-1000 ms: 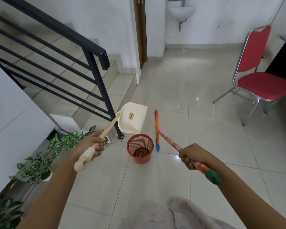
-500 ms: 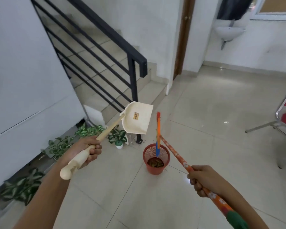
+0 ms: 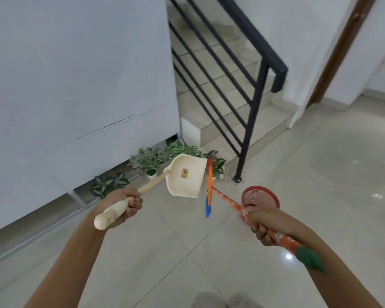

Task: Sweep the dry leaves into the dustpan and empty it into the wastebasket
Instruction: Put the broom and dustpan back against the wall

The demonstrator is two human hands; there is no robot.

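Observation:
My left hand (image 3: 122, 204) grips the wooden handle of a cream dustpan (image 3: 185, 176), which is held off the floor with its scoop facing me and nothing visible inside. My right hand (image 3: 261, 223) grips the orange patterned handle of a broom (image 3: 226, 200); its thin orange and blue head (image 3: 209, 185) hangs edge-on beside the dustpan. A red mesh wastebasket (image 3: 261, 195) stands on the floor just behind my right hand, partly hidden by it. No dry leaves show on the floor.
Small potted plants (image 3: 151, 162) line the base of the white wall on the left. A black stair railing post (image 3: 245, 152) stands behind the wastebasket, with tiled steps (image 3: 229, 127) rising beyond. A brown door frame (image 3: 333, 52) is at the far right.
The view has swung left and closer to the stairs. The wastebasket now sits at the right behind my right hand, and the red chair and sink have left the view. Both hands still hold their tools.

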